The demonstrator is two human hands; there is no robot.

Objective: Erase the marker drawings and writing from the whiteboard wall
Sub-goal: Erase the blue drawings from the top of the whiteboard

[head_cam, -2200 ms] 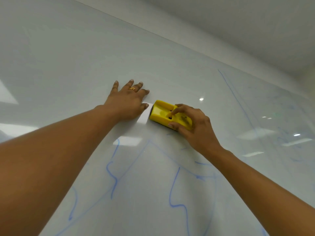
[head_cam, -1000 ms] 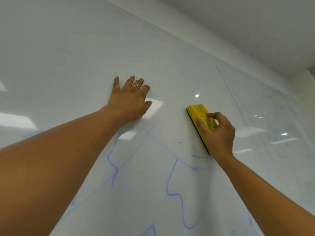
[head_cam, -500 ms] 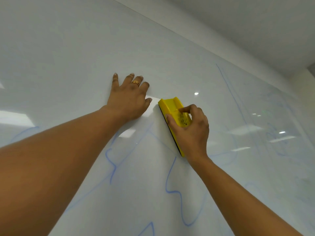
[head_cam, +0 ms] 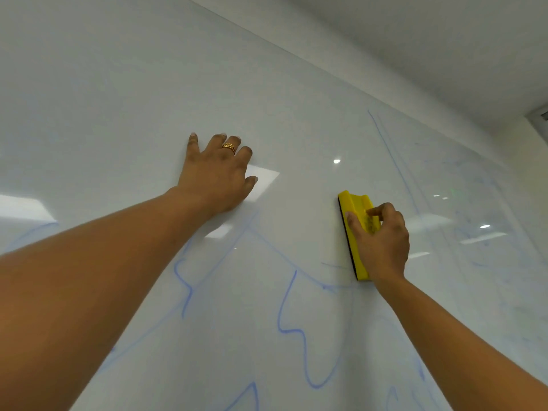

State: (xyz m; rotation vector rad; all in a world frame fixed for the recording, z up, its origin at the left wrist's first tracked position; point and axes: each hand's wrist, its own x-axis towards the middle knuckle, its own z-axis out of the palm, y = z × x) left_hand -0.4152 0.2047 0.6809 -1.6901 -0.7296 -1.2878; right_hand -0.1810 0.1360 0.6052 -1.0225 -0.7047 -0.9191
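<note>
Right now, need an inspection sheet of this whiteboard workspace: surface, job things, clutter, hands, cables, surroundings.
Surface: glossy white whiteboard wall, bright light reflections on it.
Job's things: yellow plastic block eraser with dark pad, flat against the wall; blue marker lines unerased below and right of it.
Clutter: nothing seen.
Hands: left hand flat on the wall, gold ring on one finger; right hand grips the eraser.
Cables: nothing seen.
Surroundings: white ceiling above the wall.

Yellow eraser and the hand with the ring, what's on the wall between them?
In the head view, only bare shiny whiteboard lies between the left hand and the yellow eraser, plus a light reflection.
</note>
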